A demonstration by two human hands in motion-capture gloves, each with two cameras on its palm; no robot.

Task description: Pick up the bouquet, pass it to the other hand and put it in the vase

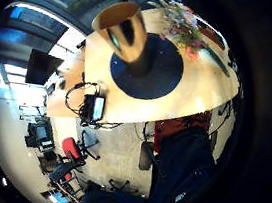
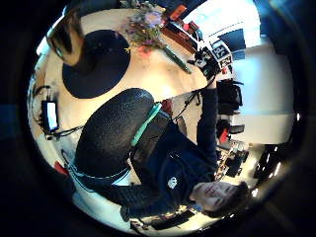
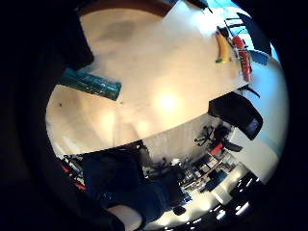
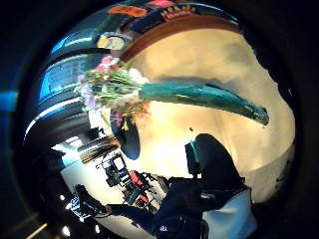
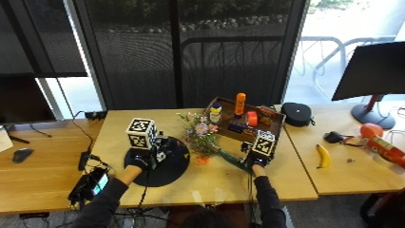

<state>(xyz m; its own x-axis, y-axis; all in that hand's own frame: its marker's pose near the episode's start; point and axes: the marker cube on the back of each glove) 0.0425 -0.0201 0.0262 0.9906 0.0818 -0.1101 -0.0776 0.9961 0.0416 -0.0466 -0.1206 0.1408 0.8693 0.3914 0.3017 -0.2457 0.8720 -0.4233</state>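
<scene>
The bouquet (image 5: 200, 135) of pink and purple flowers lies on the wooden table, its green wrapped stem (image 5: 231, 160) pointing toward the person's right. In the right thumb side palm view the bouquet (image 4: 112, 92) lies flat with its shadow beside it. My right hand (image 5: 256, 161) hovers just over the stem end (image 3: 91, 84) and holds nothing. A tan cone-shaped vase (image 1: 127, 32) stands upright on a round black mat (image 5: 174, 166). My left hand (image 5: 138, 160) rests at the mat's near edge, apart from the vase, fingers relaxed. In the outside view the vase is mostly hidden behind that hand.
A brown tray (image 5: 269, 124) with bottles stands behind the bouquet, a black round case (image 5: 296, 114) to its right. A banana (image 5: 323, 156) lies further right. A phone with cables (image 5: 89, 185) sits at the front left edge.
</scene>
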